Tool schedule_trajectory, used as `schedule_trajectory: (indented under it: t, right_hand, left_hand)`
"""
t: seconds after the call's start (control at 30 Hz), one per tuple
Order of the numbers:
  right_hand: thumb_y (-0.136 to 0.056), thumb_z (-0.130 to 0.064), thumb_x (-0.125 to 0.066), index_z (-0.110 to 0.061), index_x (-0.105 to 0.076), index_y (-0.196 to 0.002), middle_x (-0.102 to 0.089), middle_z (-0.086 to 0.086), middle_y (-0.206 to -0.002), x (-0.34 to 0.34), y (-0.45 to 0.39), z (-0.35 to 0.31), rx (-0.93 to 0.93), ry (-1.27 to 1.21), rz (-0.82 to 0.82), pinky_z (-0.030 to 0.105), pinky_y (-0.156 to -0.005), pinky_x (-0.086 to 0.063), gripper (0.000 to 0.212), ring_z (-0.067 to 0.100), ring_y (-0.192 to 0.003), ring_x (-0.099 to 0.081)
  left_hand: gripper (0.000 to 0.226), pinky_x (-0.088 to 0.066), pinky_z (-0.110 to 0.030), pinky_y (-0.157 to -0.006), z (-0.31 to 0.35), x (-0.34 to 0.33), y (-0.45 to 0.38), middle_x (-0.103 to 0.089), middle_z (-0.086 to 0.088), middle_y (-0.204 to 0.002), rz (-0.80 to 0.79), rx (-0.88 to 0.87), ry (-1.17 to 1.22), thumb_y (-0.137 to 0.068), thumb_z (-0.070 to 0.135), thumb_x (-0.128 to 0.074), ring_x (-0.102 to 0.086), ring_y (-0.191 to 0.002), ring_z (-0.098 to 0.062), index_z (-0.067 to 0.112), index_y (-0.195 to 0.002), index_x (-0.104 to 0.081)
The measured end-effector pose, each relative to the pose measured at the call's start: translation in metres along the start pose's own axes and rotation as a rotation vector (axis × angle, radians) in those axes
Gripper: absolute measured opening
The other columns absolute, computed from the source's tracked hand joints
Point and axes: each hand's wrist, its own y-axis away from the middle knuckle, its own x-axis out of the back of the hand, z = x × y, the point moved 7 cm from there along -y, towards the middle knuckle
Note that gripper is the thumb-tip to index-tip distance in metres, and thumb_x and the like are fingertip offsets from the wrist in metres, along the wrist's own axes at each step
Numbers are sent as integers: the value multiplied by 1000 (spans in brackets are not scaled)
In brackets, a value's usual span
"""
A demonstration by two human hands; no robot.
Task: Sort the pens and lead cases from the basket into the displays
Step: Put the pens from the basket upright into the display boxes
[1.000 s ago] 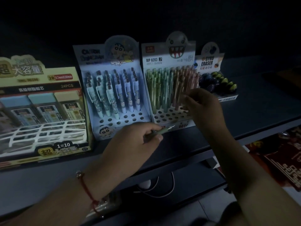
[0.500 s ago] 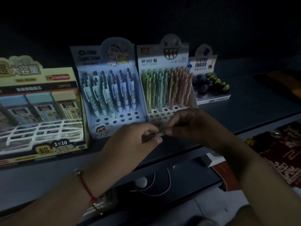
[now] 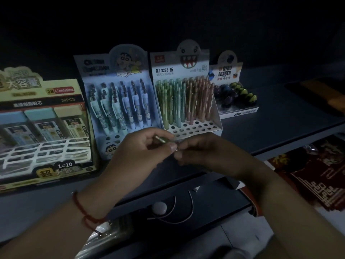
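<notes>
Glossy cardboard pen display (image 3: 188,71), shiny pen (image 3: 163,140)

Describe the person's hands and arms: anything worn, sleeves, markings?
Both forearms are bare, with no sleeves in view. The left wrist carries a thin red cord bracelet, looped loosely. The left hand and right hand show no gloves; the light is too dim to tell about rings.

Lead-case display (image 3: 43,131) left; pen displays (image 3: 184,101) middle; eraser display (image 3: 237,96) right
</notes>
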Motion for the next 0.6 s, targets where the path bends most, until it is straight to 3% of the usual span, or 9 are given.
schedule_trajectory:
  t: [0.13,0.27,0.37,0.47,0.6]
  right_hand:
    - [-89,-30,-72,-12,-79,-94,-76,11,-92,0,-7,0,-17,22,21,29,-83,-50,19,14,-87,-69]
    - [-90,-17,-70,-8,-73,-91,-66,-9,-70,16,-10,-2,34,-106,120,13,-63,-44,9,0,-66,-58]
    - [-91,-17,-67,2,-65,-93,-57,-2,-70,36,-11,-5,83,-225,292,14,-57,-41,19,7,-61,-50]
    - [-93,-20,-66,10,-62,-100,-60,8,-81,56,-13,-2,88,-328,482,17,-58,-44,31,8,-63,-51]
    - [-96,-14,-60,4,-66,-106,-70,16,-91,69,-15,3,91,-387,682,25,-65,-48,21,14,-74,-62]
  left_hand:
    - [29,-44,-24,-70,2,1,2,-67,10,-78,20,-46,-68,-86,30,-70,-64,-73,-2,43,-112,-65]
    - [44,-41,-19,-77,1,3,5,-60,23,-96,24,-97,-376,-91,44,-59,-56,-90,7,48,-134,-47]
    - [52,-30,-12,-86,8,-9,11,-46,25,-121,-49,-201,-653,-95,49,-50,-40,-108,7,43,-144,-37]
    - [54,-24,-19,-95,15,-21,16,-40,19,-135,-73,-261,-774,-96,50,-47,-33,-121,-3,38,-147,-35]
    - [57,-24,-26,-105,11,-31,22,-35,15,-144,-113,-294,-844,-95,51,-47,-32,-131,-9,36,-148,-32]
